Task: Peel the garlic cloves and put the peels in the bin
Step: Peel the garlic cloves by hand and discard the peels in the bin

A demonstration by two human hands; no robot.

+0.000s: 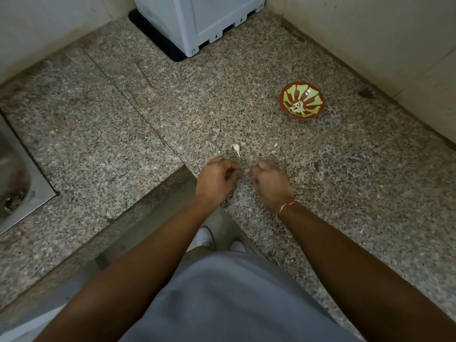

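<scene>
Both hands hover just above the speckled granite counter (345,183), near its inner corner. My left hand (217,177) and my right hand (270,182) are curled with fingertips pinched together, a small gap between them; I see nothing held in either. A whitish garlic clove or peel (236,148) lies on the counter just beyond the left hand's fingers. A smaller pale scrap (275,144) lies to its right. A red and green bowl (286,95) at the back right holds a few pale peeled cloves (296,108). No bin is in view.
A steel sink (22,176) with its drain is set into the counter at the left. A white appliance (197,18) on a black mat stands at the back. Tiled walls close the back and right. My white shoes (206,236) show below the counter edge.
</scene>
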